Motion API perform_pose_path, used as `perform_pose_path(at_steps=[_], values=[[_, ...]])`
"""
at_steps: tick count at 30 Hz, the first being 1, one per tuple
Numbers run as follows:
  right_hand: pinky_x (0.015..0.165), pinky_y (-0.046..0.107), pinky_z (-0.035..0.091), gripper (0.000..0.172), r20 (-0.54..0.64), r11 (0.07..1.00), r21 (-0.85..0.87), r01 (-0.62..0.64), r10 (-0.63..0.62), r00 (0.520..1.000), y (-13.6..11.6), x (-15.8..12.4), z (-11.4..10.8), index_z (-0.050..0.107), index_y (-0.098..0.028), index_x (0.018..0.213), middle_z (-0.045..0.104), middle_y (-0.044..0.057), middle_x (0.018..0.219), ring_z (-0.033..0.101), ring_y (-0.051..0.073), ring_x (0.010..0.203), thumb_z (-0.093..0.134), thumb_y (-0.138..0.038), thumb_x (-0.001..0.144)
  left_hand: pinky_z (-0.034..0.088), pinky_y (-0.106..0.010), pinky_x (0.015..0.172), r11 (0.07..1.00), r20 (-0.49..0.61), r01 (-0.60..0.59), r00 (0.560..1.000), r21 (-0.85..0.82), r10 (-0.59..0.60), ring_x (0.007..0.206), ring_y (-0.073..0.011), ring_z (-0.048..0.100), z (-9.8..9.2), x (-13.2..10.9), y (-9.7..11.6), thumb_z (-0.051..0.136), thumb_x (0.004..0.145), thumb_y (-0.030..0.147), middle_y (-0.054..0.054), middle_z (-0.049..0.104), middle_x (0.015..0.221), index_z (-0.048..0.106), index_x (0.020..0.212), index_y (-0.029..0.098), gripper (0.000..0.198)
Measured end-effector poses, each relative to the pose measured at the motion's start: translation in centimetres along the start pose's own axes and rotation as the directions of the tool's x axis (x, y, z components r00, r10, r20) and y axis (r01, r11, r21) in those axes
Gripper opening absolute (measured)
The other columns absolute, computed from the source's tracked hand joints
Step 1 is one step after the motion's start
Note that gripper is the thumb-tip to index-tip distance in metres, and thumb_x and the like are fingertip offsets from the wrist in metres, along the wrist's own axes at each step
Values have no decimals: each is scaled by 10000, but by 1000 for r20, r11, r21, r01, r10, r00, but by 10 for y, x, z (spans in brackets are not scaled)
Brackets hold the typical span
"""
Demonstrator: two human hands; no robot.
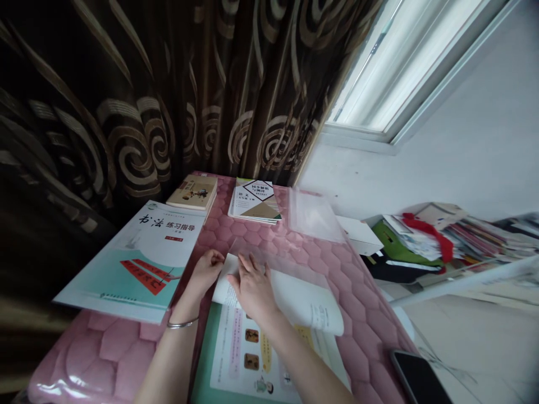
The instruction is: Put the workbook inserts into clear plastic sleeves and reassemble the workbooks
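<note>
An open book (295,292) lies in front of me with a page folded over, and a printed page with small pictures shows below it. Along its far edge a clear plastic book cover (290,259) sticks out. My right hand (255,289) rests flat on the white page, fingers spread. At the book's upper left corner is my left hand (207,270), with its fingers curled together; what they pinch, if anything, is hidden. A silver bracelet (182,324) circles the left wrist.
A large calligraphy workbook (143,258) lies to the left, touching a tan book stack (193,192). Further back are white-covered books (255,201) and clear plastic sheets (314,214). A phone (419,376) lies at the right edge, near a cluttered shelf (438,283).
</note>
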State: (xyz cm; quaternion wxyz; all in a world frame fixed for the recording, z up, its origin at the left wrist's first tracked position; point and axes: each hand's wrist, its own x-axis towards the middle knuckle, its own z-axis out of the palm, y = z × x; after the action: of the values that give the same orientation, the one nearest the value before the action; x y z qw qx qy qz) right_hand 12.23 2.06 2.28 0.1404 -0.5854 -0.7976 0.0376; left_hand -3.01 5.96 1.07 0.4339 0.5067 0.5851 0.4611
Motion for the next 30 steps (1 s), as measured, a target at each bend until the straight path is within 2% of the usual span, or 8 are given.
perform_pose_path(at_steps=[4,12,19,25,30], values=[[1109,607,284,507,-16,1000,6,16,-16,1000,0,0,-3,494,-138,1412,430,141,1499,380,313,1386,320,-403,1016,438,-263,616,1000,-9,2,1000,16,-2,630,-155,591,0,1,-1,550,623,190,7,637,633,619,656,198,77],[1114,600,287,502,-43,999,-4,38,-39,998,-1,-3,-2,484,-144,1417,430,130,1503,392,306,1374,324,-398,1015,484,-295,693,999,-45,16,999,-50,-18,720,-195,650,4,0,1,631,647,324,-34,710,711,664,681,191,140],[1114,602,281,498,-68,998,-28,50,-52,996,0,-3,-2,479,-174,1425,456,131,1486,397,315,1367,384,-415,1000,437,-263,611,985,-142,33,988,-168,-58,623,-147,593,7,1,-4,714,557,340,28,621,631,550,702,210,255],[1128,574,267,482,-110,996,-41,85,-89,990,1,-1,-1,496,-182,1412,475,123,1472,406,302,1363,398,-412,999,458,-272,655,931,-60,135,985,-340,-165,674,-151,610,6,-1,1,799,466,380,15,639,675,576,731,189,395],[1120,558,275,469,-121,996,-33,86,-90,989,3,1,-4,508,-177,1398,496,126,1454,421,293,1349,394,-404,1003,463,-273,644,899,-17,166,982,-405,-189,648,-151,618,6,-1,2,840,444,362,9,664,670,609,748,176,424]])
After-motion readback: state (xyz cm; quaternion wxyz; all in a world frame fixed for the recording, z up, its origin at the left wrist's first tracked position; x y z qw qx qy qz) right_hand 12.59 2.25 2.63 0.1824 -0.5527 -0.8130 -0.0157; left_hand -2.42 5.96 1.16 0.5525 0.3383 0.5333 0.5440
